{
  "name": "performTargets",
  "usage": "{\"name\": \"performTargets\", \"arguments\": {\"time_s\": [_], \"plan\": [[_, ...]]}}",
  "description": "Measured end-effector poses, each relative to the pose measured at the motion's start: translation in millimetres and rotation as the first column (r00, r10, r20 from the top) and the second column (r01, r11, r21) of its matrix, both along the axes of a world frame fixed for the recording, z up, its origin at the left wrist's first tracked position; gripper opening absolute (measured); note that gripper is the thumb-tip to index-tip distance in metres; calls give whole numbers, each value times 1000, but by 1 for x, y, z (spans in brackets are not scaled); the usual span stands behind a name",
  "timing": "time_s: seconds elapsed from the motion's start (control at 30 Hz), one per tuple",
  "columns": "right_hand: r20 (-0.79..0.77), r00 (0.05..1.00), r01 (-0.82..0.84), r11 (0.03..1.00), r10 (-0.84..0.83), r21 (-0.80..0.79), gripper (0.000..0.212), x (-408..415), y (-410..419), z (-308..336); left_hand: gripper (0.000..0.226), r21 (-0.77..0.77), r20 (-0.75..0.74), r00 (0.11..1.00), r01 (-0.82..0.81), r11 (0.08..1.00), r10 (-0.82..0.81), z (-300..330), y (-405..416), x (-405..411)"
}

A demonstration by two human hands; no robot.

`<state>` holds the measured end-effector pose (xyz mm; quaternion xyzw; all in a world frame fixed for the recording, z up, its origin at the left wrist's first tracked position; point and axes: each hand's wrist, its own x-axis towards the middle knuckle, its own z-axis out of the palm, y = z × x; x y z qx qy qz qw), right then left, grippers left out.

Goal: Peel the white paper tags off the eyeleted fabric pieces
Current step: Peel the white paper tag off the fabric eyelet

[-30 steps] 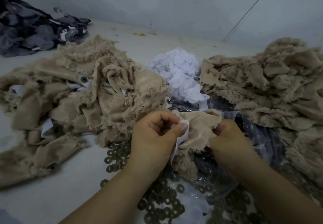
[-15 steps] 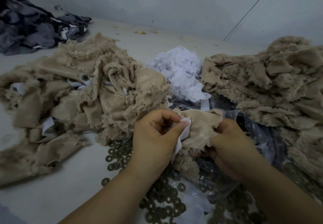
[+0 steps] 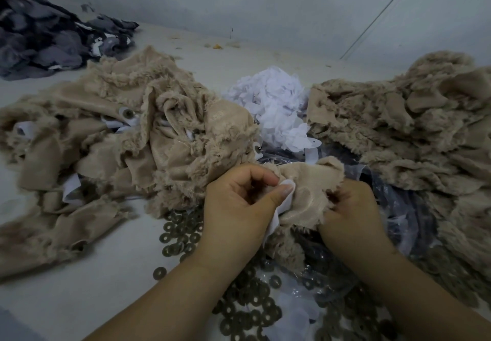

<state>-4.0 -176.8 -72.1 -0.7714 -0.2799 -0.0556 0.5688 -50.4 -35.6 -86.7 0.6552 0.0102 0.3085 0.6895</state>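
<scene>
A small beige furry fabric piece (image 3: 309, 194) is held between both hands at the centre. My left hand (image 3: 239, 207) pinches a white paper tag (image 3: 276, 217) against the piece's left edge with thumb and fingers. My right hand (image 3: 350, 213) grips the piece's right side, its fingers curled under the fabric. A heap of beige pieces (image 3: 127, 138) with white tags and eyelets showing lies on the left. Another beige heap (image 3: 414, 128) lies on the right.
A mound of white paper tags (image 3: 273, 104) sits behind the hands. Loose bronze ring washers (image 3: 180, 234) and a clear plastic bag (image 3: 398, 207) cover the table near me. Dark grey fabric (image 3: 47, 37) is piled at the far left, by the wall.
Both hands have stayed on the piece. The left thumb has slid slightly along the tag, and the fabric has turned a little between the hands.
</scene>
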Motion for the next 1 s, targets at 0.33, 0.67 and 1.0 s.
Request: {"name": "performTargets", "arguments": {"time_s": [0.33,0.67,1.0], "plan": [[-270,957,-33,963,108,267,31,3,-1,-3,10,11,10,999,-37,999,37,2,-1,-1],[-386,898,-59,925,214,375,31,4,2,-5,26,136,45,997,-76,988,70,0,1,-3],[-540,776,-64,892,326,447,27,4,3,-1,9,407,173,981,-154,900,90,-1,3,-1]]}}
